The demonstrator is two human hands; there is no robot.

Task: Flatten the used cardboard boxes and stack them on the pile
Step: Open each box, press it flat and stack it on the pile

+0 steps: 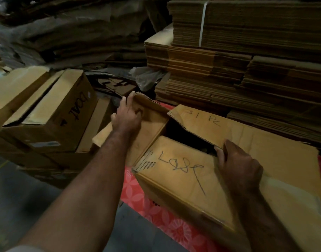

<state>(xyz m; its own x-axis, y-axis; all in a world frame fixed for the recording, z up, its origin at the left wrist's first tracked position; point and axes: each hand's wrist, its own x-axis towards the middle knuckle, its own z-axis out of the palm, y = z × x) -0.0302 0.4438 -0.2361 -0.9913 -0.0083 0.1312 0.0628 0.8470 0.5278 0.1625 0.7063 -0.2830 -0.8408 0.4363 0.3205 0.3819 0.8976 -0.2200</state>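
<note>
Gripping the box (183, 179) flaps: our left hand (127, 117) curls over one, right hand (238, 166) grasps another; fingertips tucked under, inside too dark.

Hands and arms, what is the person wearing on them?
Nothing shows on either: the left hand and right hand are bare, with no gloves, rings or watch visible. Both forearms are uncovered; a pale sleeve edge shows near the left elbow.
</note>
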